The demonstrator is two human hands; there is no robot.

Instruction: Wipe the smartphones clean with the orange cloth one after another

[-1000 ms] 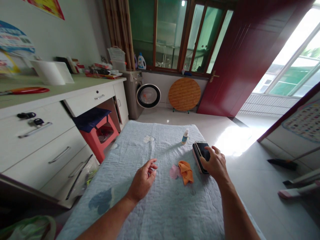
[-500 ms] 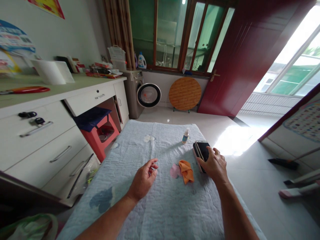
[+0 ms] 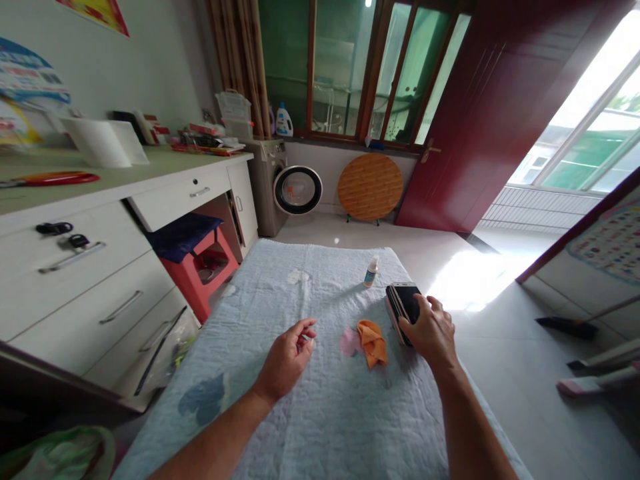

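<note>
My right hand (image 3: pixel 435 333) is over a stack of phones (image 3: pixel 395 308) at the right edge of the cloth-covered surface (image 3: pixel 260 293). Its thumb and fingers grip the top phone (image 3: pixel 411 308), a dark-screened one, at its sides. My left hand (image 3: pixel 289 357) hovers near the middle with loosely curled fingers and nothing in them. Between the hands lies a crumpled orange cloth (image 3: pixel 373 343). A small spray bottle (image 3: pixel 371 272) stands upright beyond it, left of the phones.
A white cabinet (image 3: pixel 115 230) with a counter runs along the left, a red stool (image 3: pixel 207 267) tucked beneath it. Behind are a washing machine (image 3: pixel 265 190) with its door open and a round wooden tabletop (image 3: pixel 371 187). A red door (image 3: pixel 460 133) stands at the right.
The top phone has shifted slightly to the right under my right hand, showing more of the phones beneath. My left hand has hardly moved.
</note>
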